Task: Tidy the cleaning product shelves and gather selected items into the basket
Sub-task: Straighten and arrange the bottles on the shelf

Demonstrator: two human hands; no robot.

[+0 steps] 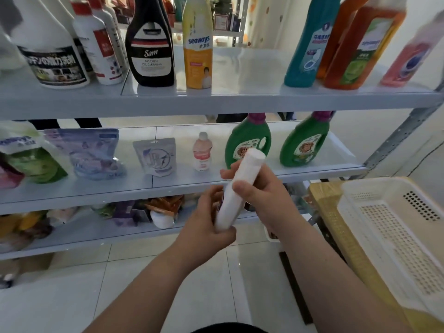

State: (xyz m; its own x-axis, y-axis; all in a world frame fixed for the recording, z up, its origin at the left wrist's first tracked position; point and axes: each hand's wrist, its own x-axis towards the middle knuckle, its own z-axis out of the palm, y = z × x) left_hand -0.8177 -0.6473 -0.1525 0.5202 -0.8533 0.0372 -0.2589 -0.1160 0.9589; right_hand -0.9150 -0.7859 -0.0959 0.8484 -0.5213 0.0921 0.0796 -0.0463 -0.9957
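- Head view, hands: the left hand (pixel 211 227) wraps the lower end of a white tube-shaped bottle (pixel 236 188), fingers curled narrow around it with the thumb across its base; the right hand (pixel 262 188) grips the same bottle higher up, thumb on the near side and fingers closed around the far side; the bottle tilts, its top leaning up and to the right, held in the air in front of the middle shelf (pixel 192 186).
- Head view, basket: a white perforated basket (pixel 374 203) sits at the right edge of the frame on a yellowish wooden surface (pixel 326 198); it is apart from both hands; nothing is visible inside the part that shows.
- Head view, top shelf (pixel 216 102): toward its left end stand a white jug with a black label (pixel 52 56) and a white bottle with a red cap (pixel 96 44); near the middle a black Sam bottle (pixel 150 49) stands just beside a yellow seaways bottle (pixel 197 49); toward the right end a teal bottle (pixel 310 44) touches an orange bottle (pixel 360 49), with a blurred pink bottle (pixel 413 58) at the very end.
- Head view, middle shelf: pouches (pixel 96 155) lie toward the left end; a small grey pouch (pixel 156 156) and a small pink bottle (pixel 202 152) stand near the middle; two green jugs (pixel 305 143) stand toward the right end, the left one partly behind the held bottle.
- Head view, bottom shelf (pixel 96 239): a jumble of packets, too blurred to tell apart.
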